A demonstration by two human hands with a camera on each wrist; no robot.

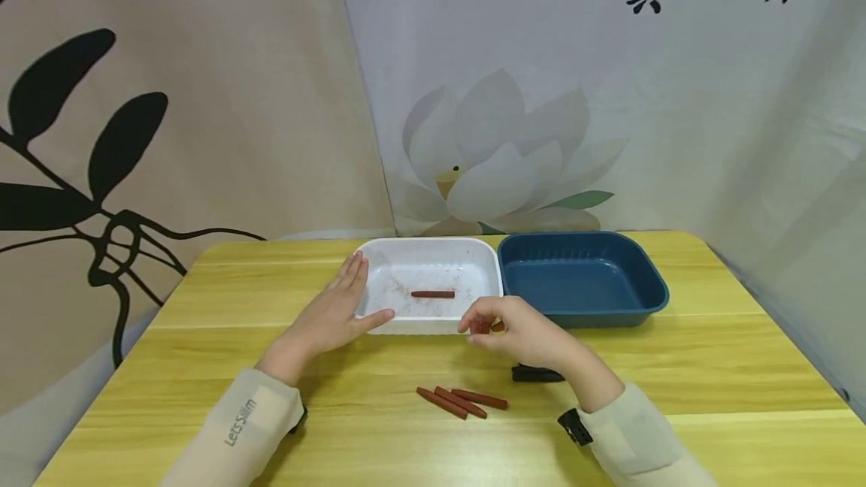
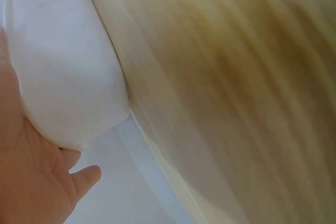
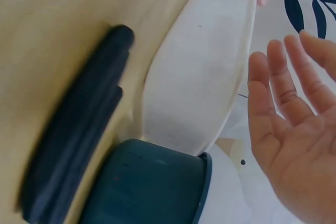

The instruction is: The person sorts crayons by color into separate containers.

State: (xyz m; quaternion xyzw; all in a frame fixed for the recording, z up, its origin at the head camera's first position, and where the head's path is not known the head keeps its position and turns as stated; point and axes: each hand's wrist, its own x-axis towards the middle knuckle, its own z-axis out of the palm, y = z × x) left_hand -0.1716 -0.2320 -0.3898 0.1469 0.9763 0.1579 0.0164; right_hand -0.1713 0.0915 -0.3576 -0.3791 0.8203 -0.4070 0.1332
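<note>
My left hand [image 1: 334,310] rests along the left rim of a white tray [image 1: 429,326], its fingers straight and its thumb over the front rim. Inside the tray lies one reddish-brown crayon-like stick [image 1: 433,294], among faint reddish marks. Over the tray's front right corner hovers my right hand [image 1: 514,329]. Its fingers are loosely bent, and the right wrist view shows nothing in the palm [image 3: 299,145]. Three more reddish-brown sticks [image 1: 460,401] lie together on the table in front. Black sticks [image 3: 79,124] lie near my right wrist, partly behind the forearm in the head view.
A dark blue tray [image 1: 582,318] stands right beside the white one, to its right. Both are near the back edge of the wooden table [image 1: 379,434]. Behind the table hangs a printed curtain [image 1: 271,96].
</note>
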